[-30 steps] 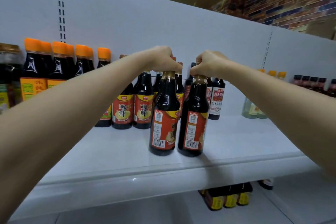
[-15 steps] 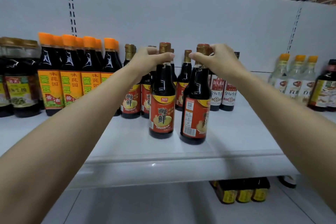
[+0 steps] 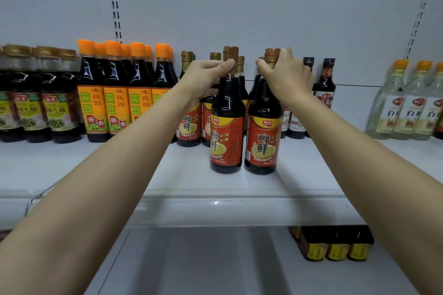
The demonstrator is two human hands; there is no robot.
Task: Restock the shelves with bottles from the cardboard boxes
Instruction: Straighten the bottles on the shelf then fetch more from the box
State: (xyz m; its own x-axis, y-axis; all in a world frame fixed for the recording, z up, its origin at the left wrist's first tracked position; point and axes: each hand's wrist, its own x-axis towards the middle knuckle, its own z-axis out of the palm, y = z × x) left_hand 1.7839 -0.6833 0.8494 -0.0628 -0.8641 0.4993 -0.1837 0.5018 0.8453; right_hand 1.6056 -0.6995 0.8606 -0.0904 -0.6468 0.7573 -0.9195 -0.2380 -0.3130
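Fingers (image 3: 223, 64) of your left hand (image 3: 203, 76) pinch the neck of one dark glass bottle with red label (image 3: 226, 124); your right hand (image 3: 286, 74) grips its twin (image 3: 262, 127), both standing on the white metal shelf (image 3: 215, 203). Glass is heavy, slippery, fragile, so I would hold below the cap. At 10 o'clock orange-capped bottles (image 3: 115, 88) crowd; at 2 o'clock clear bottles (image 3: 407, 108).

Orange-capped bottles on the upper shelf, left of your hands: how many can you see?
7 orange-capped bottles. Four stand in the front row; caps of three more show behind them. The left arm hides the rightmost one's lower part, so others may be hidden.
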